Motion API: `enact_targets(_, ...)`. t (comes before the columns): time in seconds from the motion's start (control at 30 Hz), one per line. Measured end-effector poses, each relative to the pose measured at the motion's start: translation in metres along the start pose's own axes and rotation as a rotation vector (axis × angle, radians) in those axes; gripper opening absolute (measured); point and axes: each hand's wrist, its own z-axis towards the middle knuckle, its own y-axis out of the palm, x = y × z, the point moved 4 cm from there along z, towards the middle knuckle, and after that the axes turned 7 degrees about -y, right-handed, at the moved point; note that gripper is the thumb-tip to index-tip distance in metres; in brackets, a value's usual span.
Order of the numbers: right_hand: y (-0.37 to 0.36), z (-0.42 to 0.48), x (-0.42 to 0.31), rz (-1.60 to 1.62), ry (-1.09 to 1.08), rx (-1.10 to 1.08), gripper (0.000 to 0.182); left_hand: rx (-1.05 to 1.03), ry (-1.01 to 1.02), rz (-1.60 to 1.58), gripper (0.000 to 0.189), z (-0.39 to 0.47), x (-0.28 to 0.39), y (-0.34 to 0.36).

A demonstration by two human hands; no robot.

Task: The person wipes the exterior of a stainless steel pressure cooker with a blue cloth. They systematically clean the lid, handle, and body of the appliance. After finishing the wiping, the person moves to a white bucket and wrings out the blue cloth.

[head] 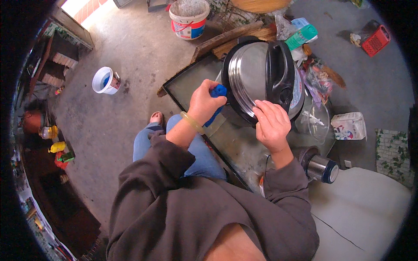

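Note:
An electric pressure cooker (249, 71) with a shiny metal lid and a black handle stands on a glass-topped table (235, 146). My left hand (205, 101), with a pale bangle at the wrist, grips a folded blue cloth (218, 91) beside the cooker's black rim. Part of the cloth hangs below my fingers. My right hand (272, 125) rests its fingertips on the near edge of the metal lid, and nothing shows in it. What lies under its palm is hidden.
A clear plastic bowl (318, 123), a metal flask (323, 169) and a green spray can (301, 37) stand to the right. On the floor are a small white bucket (112, 85), a larger paint bucket (189, 23) and a red basket (376, 40). Wooden boards (225, 39) lie behind the table.

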Motion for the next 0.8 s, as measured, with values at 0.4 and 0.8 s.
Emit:
enact_targets(0.4,-0.001,0.0,-0.001,0.02,0.0,0.019,0.02,-0.034,-0.018,-0.055,0.029,0.022,-0.008,-0.004)
enact_targets(0.8,0.002,-0.003,0.001,-0.014,-0.006,0.032,0.02,-0.137,-0.218,-0.336,0.023,0.026,-0.034,0.002)
